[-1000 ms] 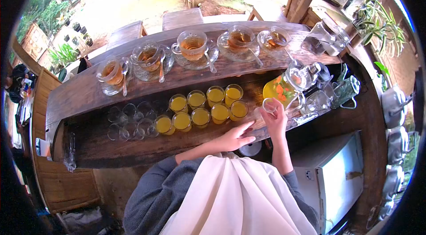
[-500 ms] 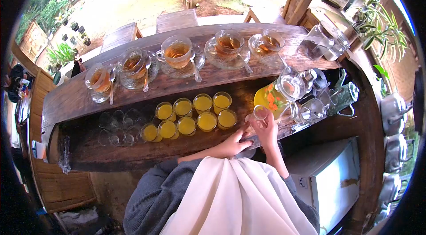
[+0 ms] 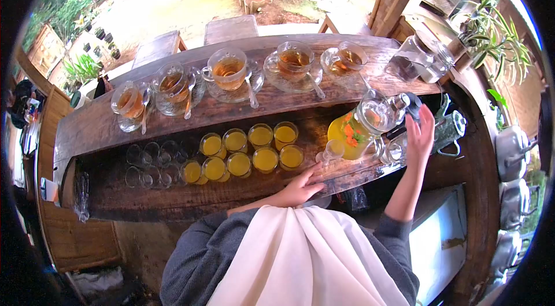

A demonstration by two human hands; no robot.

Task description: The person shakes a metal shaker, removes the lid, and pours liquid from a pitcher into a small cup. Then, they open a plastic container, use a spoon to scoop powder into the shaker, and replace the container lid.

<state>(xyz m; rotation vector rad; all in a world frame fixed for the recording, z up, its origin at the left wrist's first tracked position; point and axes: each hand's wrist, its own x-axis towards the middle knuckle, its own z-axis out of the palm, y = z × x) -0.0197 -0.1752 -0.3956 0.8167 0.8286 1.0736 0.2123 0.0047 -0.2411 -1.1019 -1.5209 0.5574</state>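
Observation:
My left hand [image 3: 300, 187] lies on the edge of the lower wooden shelf with its fingers stretched out. Just beyond its fingertips stands a small empty glass [image 3: 332, 151], close against a glass pitcher [image 3: 348, 132] of yellow drink with orange pieces in it. Raised over the right end of the shelf, my right hand [image 3: 421, 130] has its fingers apart beside a dark lid [image 3: 412, 105] and clear glassware [image 3: 395, 151]. To the left of the pitcher, several filled glasses of yellow drink [image 3: 265, 159] stand in two rows.
Several glass cups of tea [image 3: 228, 72] on saucers with spoons line the upper counter [image 3: 191, 116]. Empty glasses [image 3: 152, 162] stand at the shelf's left. A glass jar [image 3: 413, 58], a green enamel pot [image 3: 452, 128] and hanging kettles [image 3: 511, 154] are on the right.
My right hand has let go of the small glass, which now stands by the pitcher, and moved right and up toward the glassware. My left hand has shifted slightly left.

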